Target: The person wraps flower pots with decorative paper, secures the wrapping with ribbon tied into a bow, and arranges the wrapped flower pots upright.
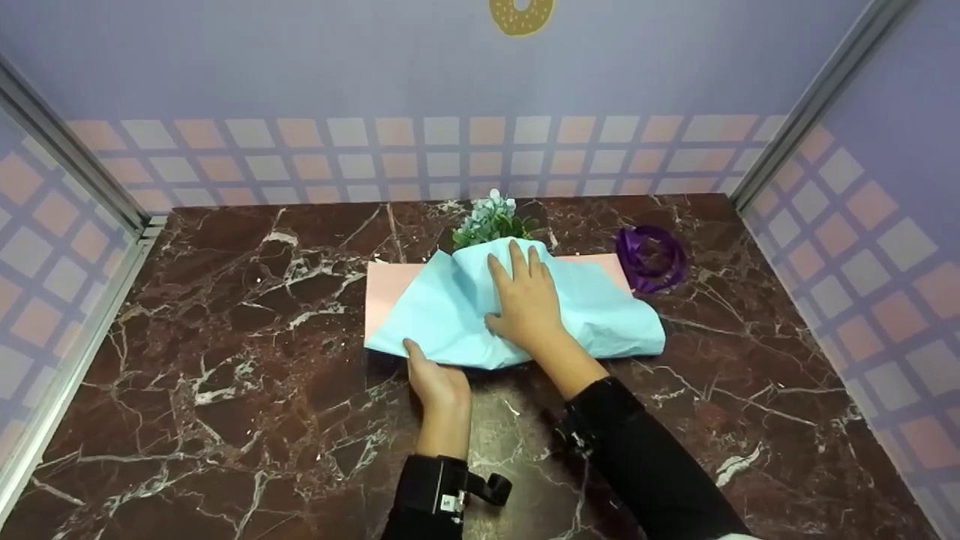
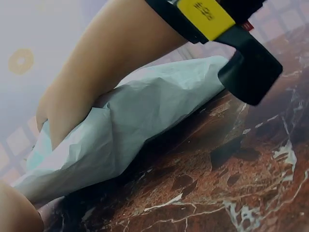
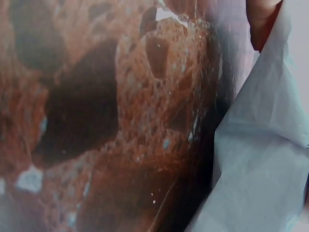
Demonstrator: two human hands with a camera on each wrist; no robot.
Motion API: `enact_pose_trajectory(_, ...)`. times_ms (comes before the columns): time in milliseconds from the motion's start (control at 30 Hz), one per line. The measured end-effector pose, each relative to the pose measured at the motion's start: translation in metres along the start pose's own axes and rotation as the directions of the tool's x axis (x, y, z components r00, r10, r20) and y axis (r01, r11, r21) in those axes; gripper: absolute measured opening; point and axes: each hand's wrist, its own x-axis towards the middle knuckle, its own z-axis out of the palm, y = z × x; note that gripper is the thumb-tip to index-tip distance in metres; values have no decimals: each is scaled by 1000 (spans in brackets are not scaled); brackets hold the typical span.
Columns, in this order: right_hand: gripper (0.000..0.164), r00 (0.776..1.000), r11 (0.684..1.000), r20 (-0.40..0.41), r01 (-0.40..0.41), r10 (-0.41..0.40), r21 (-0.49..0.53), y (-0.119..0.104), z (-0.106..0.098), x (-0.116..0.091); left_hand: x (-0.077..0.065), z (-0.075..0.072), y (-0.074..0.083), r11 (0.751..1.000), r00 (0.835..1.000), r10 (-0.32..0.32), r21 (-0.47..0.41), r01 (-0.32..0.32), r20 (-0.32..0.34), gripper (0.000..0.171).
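A light-blue sheet of wrapping paper (image 1: 600, 307) lies folded over a bunch of artificial flowers, whose pale-blue blossoms and green leaves (image 1: 491, 221) stick out past its far edge. My left hand (image 1: 441, 386) pinches the paper's near edge, thumb on top and fingers hidden underneath. On top of the paper, my right hand (image 1: 529, 304) presses flat with spread fingers. Pink paper (image 1: 386, 292) shows beneath the blue sheet on both sides. In the left wrist view the right hand (image 2: 67, 111) is partly hidden behind a raised fold.
A loop of purple ribbon (image 1: 679, 266) lies just right of the papers on the dark red marble-patterned table (image 1: 225, 360). Panels with a checked pattern (image 1: 442, 154) enclose the table at the back and sides.
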Motion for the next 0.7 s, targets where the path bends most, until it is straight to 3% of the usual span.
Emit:
enact_pose_trajectory(133, 91, 1000, 1000, 21, -10, 9, 23, 4, -2, -1, -5, 5, -4, 999, 990, 49, 3, -50, 133, 55)
enact_pose_trajectory(333, 91, 999, 998, 37, -18, 16, 56, 8, -2, -1, -8, 8, -8, 995, 943, 59, 52, -80, 328, 55)
enact_pose_trajectory(533, 92, 998, 997, 60, -22, 17, 71, 7, -3, 0, -11, 10, -8, 988, 901, 20, 129, -84, 434, 55)
enact_pose_trajectory(700, 91, 999, 997, 43, -17, 14, 76, 7, -3, 0, -9, 12, -9, 980, 850, -40, 185, -68, 525, 55)
